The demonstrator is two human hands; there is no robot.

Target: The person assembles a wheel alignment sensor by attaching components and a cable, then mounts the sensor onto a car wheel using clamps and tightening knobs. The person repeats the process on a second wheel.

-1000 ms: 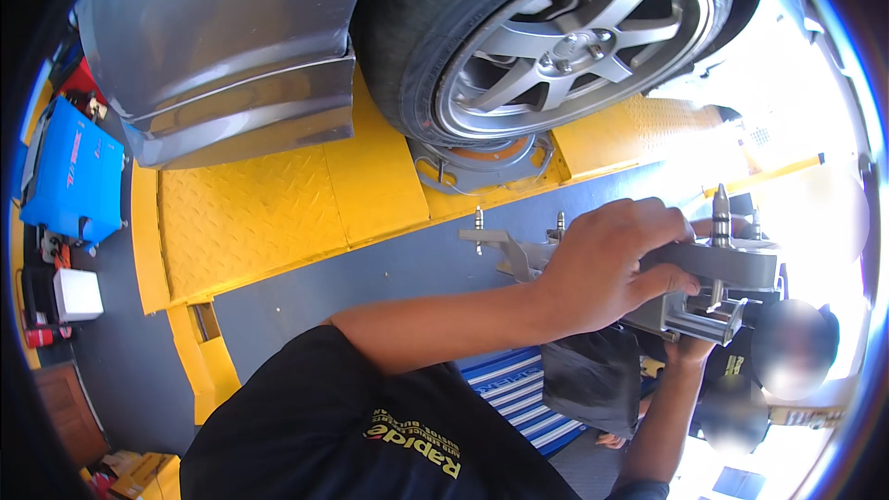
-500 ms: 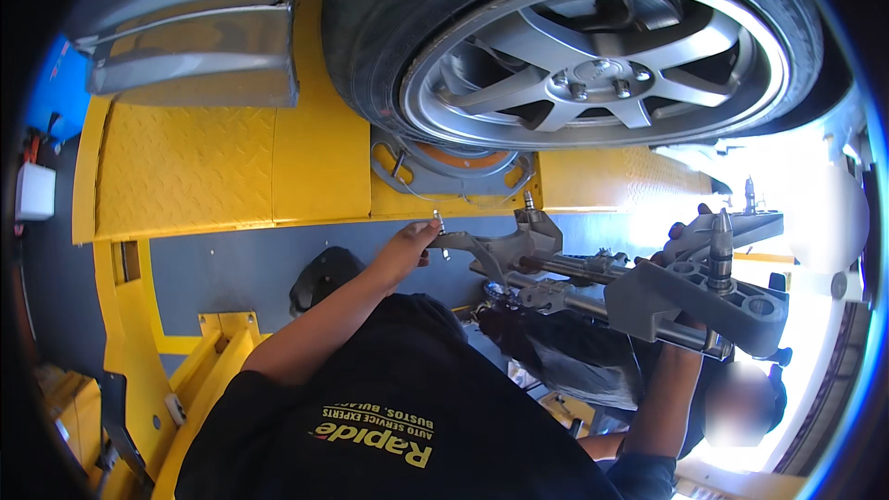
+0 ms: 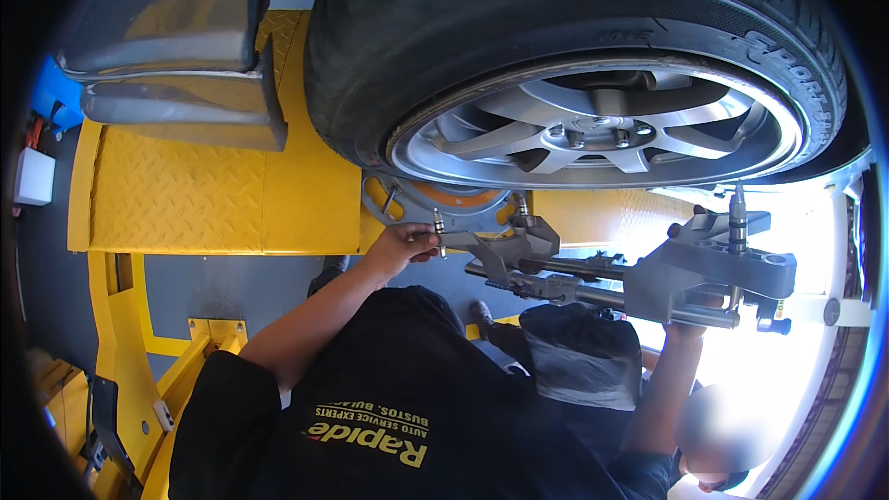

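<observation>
A grey metal wheel clamp (image 3: 662,280), with two parallel rods and upright pointed pins, is held level in front of me, just below the rim of a car wheel (image 3: 593,134). My left hand (image 3: 409,248) pinches the clamp's left end, close to a short silver pin. At the right end my right hand (image 3: 687,326) grips the clamp from underneath; the bracket hides most of its fingers. A tall pin on the right bracket points up and overlaps the wheel's lower edge; whether it touches I cannot tell.
Beneath the tyre (image 3: 370,65) lies a round grey turn plate (image 3: 435,193) on a yellow lift ramp (image 3: 185,194). Grey bodywork (image 3: 167,83) juts in at upper left. Yellow lift framework (image 3: 111,315) stands lower left. Another person (image 3: 583,352) is close by, beyond my right arm.
The clamp's right end has risen and tilted, bringing its pins closer to the wheel rim. The wheel now looks larger and nearer. Both hands keep their hold, and the other person has shifted.
</observation>
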